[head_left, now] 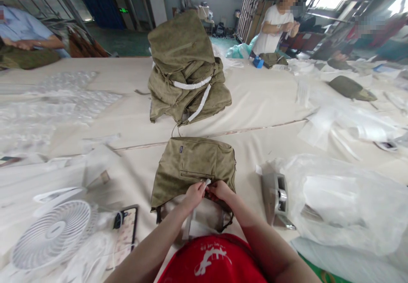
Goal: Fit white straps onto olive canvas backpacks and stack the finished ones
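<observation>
An olive-green bag [191, 155] lies flat on the table in front of me, with a zipper [196, 175] across its face and a small dark label [181, 149] near the top. Both hands meet over its lower edge, just below the zipper. My left hand [195, 194] is closed on a small white piece [208, 182] at its fingertips; its exact kind I cannot make out. Close beside it, my right hand [219, 190] has its fingers bent together. What those fingers hold, if anything, is hidden.
A pile of olive bags [181, 53] with white-wrapped handles stands beyond. At left are a white fan [52, 230] and a phone [126, 232]. At right sit a grey tape dispenser [270, 193] and clear plastic bags [338, 202]. Co-workers [270, 28] work across the table.
</observation>
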A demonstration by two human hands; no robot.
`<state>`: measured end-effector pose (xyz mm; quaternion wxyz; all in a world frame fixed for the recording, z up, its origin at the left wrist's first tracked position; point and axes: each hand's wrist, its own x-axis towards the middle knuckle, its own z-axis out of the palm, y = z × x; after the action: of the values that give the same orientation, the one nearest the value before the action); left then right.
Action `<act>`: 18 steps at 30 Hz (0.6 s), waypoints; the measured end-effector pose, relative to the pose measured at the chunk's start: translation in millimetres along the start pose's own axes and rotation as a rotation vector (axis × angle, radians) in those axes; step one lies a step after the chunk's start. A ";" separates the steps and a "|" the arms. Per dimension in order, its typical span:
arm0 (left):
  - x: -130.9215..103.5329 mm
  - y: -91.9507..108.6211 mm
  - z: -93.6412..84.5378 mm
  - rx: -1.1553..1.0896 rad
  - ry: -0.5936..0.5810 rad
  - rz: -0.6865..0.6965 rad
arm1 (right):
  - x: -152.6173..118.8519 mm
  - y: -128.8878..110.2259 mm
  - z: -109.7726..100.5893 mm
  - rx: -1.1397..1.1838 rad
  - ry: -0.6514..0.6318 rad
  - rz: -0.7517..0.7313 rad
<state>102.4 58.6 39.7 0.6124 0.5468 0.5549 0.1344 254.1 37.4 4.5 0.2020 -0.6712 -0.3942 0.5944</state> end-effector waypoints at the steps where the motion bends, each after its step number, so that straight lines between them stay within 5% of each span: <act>1: -3.4 3.2 -1.4 0.187 0.071 0.081 | -3.5 -1.2 -3.0 -0.007 -0.021 0.026; 5: -13.8 9.8 -2.3 0.917 0.111 0.247 | -17.8 -16.2 -9.6 0.139 -0.017 0.102; 9: -18.8 7.2 3.6 1.173 0.062 0.294 | -24.5 -29.9 -4.0 0.192 0.016 0.088; 14: -19.0 0.1 4.0 1.021 0.124 0.239 | -27.0 -18.9 8.5 0.175 0.116 -0.057; 18: -13.4 -3.5 1.8 0.616 0.135 0.101 | -30.1 -7.0 18.6 0.340 0.118 -0.025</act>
<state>97.6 46.0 43.6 0.3724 0.7231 0.5812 0.0263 234.8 14.8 25.0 0.3427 -0.6562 -0.2838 0.6093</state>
